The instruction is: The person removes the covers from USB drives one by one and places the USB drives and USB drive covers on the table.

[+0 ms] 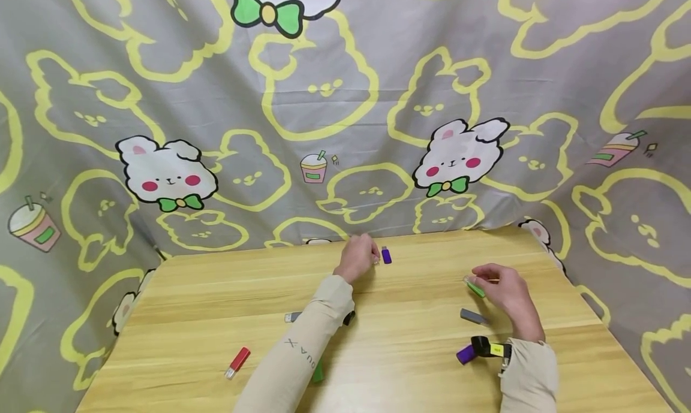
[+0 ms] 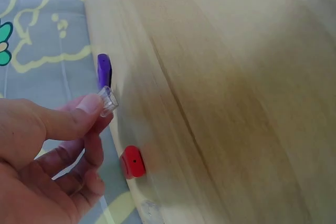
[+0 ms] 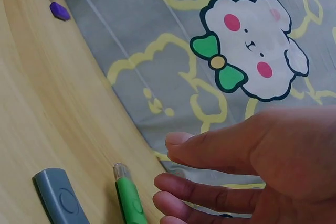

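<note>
A small clear plastic cap (image 2: 107, 102) is pinched between the thumb and fingers of my left hand (image 1: 358, 257), at the far edge of the table. Just right of that hand in the head view lies a purple USB stick (image 1: 386, 256). In the left wrist view a red USB stick (image 2: 133, 162) lies below the fingers. My right hand (image 1: 504, 290) hovers beside a green USB stick (image 3: 129, 198) with a clear cap, which rests on the table. Its thumb and fingers stand apart with nothing between them. A grey USB stick (image 1: 473, 316) lies nearer the right wrist.
Another red USB stick (image 1: 237, 362) lies at the left of the wooden table (image 1: 178, 299). A grey stick (image 1: 293, 317) and a green one (image 1: 317, 372) are partly hidden by my left forearm. A second purple stick (image 1: 465, 354) sits by my right wrist. Patterned cloth hangs behind.
</note>
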A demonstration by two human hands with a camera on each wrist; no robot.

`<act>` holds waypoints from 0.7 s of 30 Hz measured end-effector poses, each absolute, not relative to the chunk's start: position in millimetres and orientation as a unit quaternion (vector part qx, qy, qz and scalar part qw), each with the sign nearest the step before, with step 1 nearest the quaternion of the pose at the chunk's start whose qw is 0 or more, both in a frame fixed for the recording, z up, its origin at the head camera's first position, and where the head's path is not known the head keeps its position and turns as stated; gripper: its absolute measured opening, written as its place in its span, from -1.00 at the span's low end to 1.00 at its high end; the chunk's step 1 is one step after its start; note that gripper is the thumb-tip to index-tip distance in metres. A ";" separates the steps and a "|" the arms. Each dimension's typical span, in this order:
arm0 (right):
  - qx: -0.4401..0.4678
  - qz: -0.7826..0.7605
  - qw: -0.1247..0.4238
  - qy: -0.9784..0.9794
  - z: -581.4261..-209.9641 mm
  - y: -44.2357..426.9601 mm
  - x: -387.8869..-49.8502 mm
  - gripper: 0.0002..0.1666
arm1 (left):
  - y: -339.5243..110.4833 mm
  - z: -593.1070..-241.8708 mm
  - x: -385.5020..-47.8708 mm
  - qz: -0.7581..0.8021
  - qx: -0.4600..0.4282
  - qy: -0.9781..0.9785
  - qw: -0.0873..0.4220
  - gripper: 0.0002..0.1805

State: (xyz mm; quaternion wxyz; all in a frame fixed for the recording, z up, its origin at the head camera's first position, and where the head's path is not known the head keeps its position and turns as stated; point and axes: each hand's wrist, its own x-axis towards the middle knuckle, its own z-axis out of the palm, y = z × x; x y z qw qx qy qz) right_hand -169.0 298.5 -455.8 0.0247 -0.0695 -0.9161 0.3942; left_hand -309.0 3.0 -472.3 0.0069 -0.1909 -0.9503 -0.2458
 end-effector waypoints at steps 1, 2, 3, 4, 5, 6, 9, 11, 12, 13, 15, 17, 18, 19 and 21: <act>-0.070 0.395 0.026 -0.916 -456.5 298.6 -169.0 -0.65 | 3.7 -472.4 -309.3 -0.242 -0.191 -0.951 0.007 -0.91; -0.071 0.395 0.027 -0.916 -457.2 298.8 -169.0 -0.65 | 4.3 -472.4 -309.4 -0.239 -0.192 -0.952 0.007 -0.91; -0.071 0.395 0.029 -0.916 -457.8 299.1 -169.1 -0.65 | 4.9 -472.6 -309.4 -0.236 -0.192 -0.953 0.007 -0.91; -0.071 0.395 0.030 -0.916 -458.4 299.1 -169.2 -0.65 | 5.4 -472.8 -309.4 -0.235 -0.191 -0.953 0.007 -0.90; -0.071 0.395 0.030 -0.916 -459.0 299.2 -169.2 -0.66 | 6.0 -473.2 -309.4 -0.232 -0.191 -0.954 0.008 -0.90; -0.072 0.394 0.029 -0.916 -459.9 299.3 -169.3 -0.66 | 6.6 -473.7 -309.5 -0.228 -0.192 -0.954 0.010 -0.90; -0.075 0.395 0.026 -0.915 -461.7 298.6 -170.3 -0.68 | 6.7 -475.1 -309.1 -0.213 -0.194 -0.957 0.024 -0.88; -0.078 0.396 0.022 -0.915 -462.6 298.0 -170.5 -0.69 | 6.9 -476.9 -308.5 -0.200 -0.196 -0.959 0.034 -0.88; -0.080 0.397 0.021 -0.914 -462.7 297.8 -170.5 -0.69 | 7.0 -477.7 -308.2 -0.194 -0.198 -0.960 0.040 -0.87; -0.081 0.397 0.020 -0.914 -462.6 297.7 -170.5 -0.69 | 7.2 -478.6 -308.0 -0.190 -0.200 -0.960 0.045 -0.85; -0.084 0.396 0.018 -0.914 -461.9 297.5 -170.1 -0.68 | 7.3 -479.3 -307.3 -0.187 -0.203 -0.960 0.051 -0.82; -0.088 0.397 0.017 -0.914 -461.1 297.4 -169.7 -0.66 | 7.3 -477.6 -306.3 -0.195 -0.204 -0.958 0.054 -0.82; -0.088 0.397 0.018 -0.913 -460.6 297.5 -169.4 -0.66 | 6.8 -475.9 -305.7 -0.204 -0.203 -0.956 0.052 -0.83; -0.088 0.397 0.019 -0.913 -460.1 297.7 -169.3 -0.65 | 6.1 -473.5 -304.8 -0.216 -0.200 -0.954 0.048 -0.83; -0.085 0.398 0.027 -0.913 -459.3 298.3 -169.2 -0.64 | 3.9 -467.1 -302.4 -0.246 -0.194 -0.949 0.038 -0.83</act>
